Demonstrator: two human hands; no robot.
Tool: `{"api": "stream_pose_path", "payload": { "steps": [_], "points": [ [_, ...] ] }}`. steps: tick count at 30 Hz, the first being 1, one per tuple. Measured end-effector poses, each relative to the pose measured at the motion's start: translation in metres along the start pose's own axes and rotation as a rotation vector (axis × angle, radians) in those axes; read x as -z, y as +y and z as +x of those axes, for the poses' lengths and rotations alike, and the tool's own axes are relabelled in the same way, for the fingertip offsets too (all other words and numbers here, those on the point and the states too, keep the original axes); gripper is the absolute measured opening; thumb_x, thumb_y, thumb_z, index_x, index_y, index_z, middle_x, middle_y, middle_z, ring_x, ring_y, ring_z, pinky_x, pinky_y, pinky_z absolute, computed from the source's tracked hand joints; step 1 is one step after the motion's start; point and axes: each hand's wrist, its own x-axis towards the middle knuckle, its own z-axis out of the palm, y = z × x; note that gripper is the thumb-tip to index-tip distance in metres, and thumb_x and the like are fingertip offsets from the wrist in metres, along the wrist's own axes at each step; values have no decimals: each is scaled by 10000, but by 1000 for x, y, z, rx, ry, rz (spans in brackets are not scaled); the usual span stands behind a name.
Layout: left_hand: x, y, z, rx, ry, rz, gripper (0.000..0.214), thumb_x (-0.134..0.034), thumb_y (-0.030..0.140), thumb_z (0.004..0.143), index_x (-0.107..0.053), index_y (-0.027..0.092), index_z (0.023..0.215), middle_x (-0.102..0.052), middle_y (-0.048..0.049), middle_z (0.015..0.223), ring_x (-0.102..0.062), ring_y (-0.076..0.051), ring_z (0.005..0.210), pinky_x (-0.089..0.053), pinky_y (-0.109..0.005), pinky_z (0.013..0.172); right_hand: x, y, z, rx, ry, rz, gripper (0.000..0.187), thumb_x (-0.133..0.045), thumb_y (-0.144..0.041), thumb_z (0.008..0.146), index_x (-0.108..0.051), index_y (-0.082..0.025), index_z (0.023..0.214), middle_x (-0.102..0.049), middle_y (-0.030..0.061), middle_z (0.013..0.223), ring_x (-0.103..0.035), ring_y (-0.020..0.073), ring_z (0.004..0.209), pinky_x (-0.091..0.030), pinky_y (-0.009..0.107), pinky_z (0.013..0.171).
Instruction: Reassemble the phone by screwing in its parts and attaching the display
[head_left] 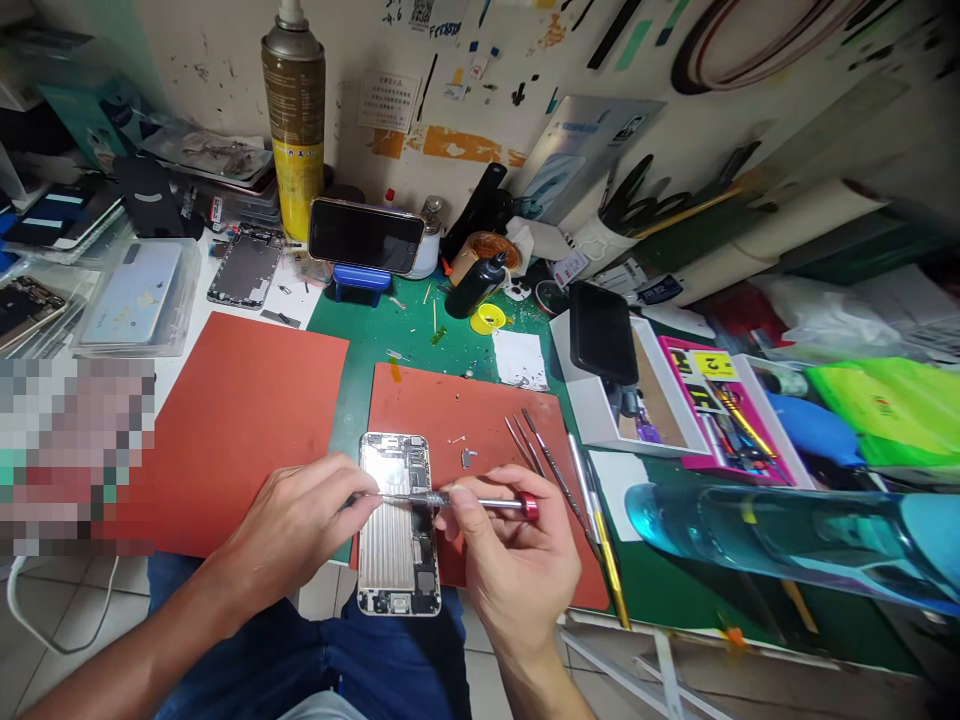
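Observation:
An opened phone point(394, 550), its inner boards and ribbed metal plate bare, lies upright in front of me, over the near edge of the right red mat. My right hand point(517, 550) grips a slim screwdriver point(495, 503) with a red end cap, held level across the phone and pointing left. At the screwdriver's tip, the thumb and fingers of my left hand point(307, 515) are pinched together; what they hold there is too small to make out. A small metal part point(469, 458) and tiny bits lie on the mat right of the phone.
Tweezers point(551, 460) and a yellow-handled tool point(611, 560) lie at the right. Beyond are a white box point(667, 430), a pink tool tray point(739, 430) and a blue bottle point(780, 530). A phone on a stand point(366, 237) and a spray can point(294, 130) stand behind.

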Motion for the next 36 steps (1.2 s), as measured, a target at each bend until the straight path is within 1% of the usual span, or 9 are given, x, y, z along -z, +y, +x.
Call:
{"api": "stream_pose_path", "payload": {
  "steps": [4, 6, 8, 10, 12, 14, 18, 25, 36],
  "points": [
    [2, -1, -3, 21, -18, -11, 216, -610, 431, 1118, -702, 236, 1106, -750, 23, 969, -652, -99, 675, -436, -255, 577, 1, -2, 2, 2, 0, 2, 302, -873, -295, 922, -613, -241, 1065, -762, -46, 708, -712, 143, 480, -603, 229, 473],
    [2, -1, -5, 4, 14, 0, 263, -610, 485, 1111, -690, 235, 1129, -757, 9, 996, -686, -121, 741, -466, -268, 614, 4, -8, 8, 21, 2, -40, 288, -851, -323, 948, -609, -247, 1084, -755, -45, 715, -699, 142, 468, -594, 236, 452],
    [1, -1, -5, -69, 49, 33, 265, -602, 477, 1115, -685, 225, 1114, -772, -9, 1027, -715, -158, 852, -505, -295, 702, 9, -17, 20, 106, 14, -137, 281, -835, -332, 961, -610, -256, 1113, -739, -49, 724, -679, 133, 465, -586, 239, 445],
    [-1, -1, -4, -181, 58, 80, 221, -617, 411, 1112, -688, 206, 1077, -789, -27, 1072, -697, -196, 902, -514, -335, 764, 13, -28, 35, 270, 12, -277, 315, -843, -300, 949, -614, -268, 1163, -735, -46, 754, -706, 141, 534, -611, 251, 494],
    [-3, 0, -3, -275, 35, 118, 168, -643, 338, 1094, -698, 181, 1071, -797, -41, 1105, -656, -221, 897, -505, -371, 771, 14, -38, 51, 452, -65, -439, 387, -851, -242, 935, -605, -277, 1232, -755, -32, 820, -767, 164, 666, -651, 275, 590],
    [-5, 1, -1, -319, 2, 135, 160, -645, 304, 1086, -706, 157, 1102, -794, -57, 1119, -630, -241, 908, -494, -398, 773, 14, -45, 65, 606, -203, -594, 426, -835, -187, 942, -589, -278, 1277, -771, -22, 887, -791, 168, 745, -667, 286, 660],
    [-8, 0, -2, -310, -78, 150, 188, -600, 308, 1107, -715, 160, 1114, -779, -67, 1085, -617, -261, 933, -454, -421, 768, 8, -49, 81, 776, -418, -774, 406, -792, -173, 982, -563, -270, 1303, -759, -31, 905, -758, 139, 685, -632, 265, 610],
    [-12, 0, -4, -290, -48, 142, 199, -572, 298, 1120, -714, 160, 1141, -760, -60, 1048, -593, -256, 934, -434, -434, 815, 1, -42, 86, 776, -469, -873, 283, -764, -263, 1032, -569, -264, 1237, -758, -30, 882, -740, 132, 681, -601, 265, 598],
    [-12, 2, -4, -300, -26, 154, 183, -578, 273, 1108, -719, 156, 1113, -763, -65, 1053, -594, -256, 931, -441, -440, 819, 3, -38, 87, 770, -471, -876, 325, -775, -251, 1023, -557, -272, 1263, -751, -31, 892, -722, 126, 661, -579, 257, 568]
  ]
}}
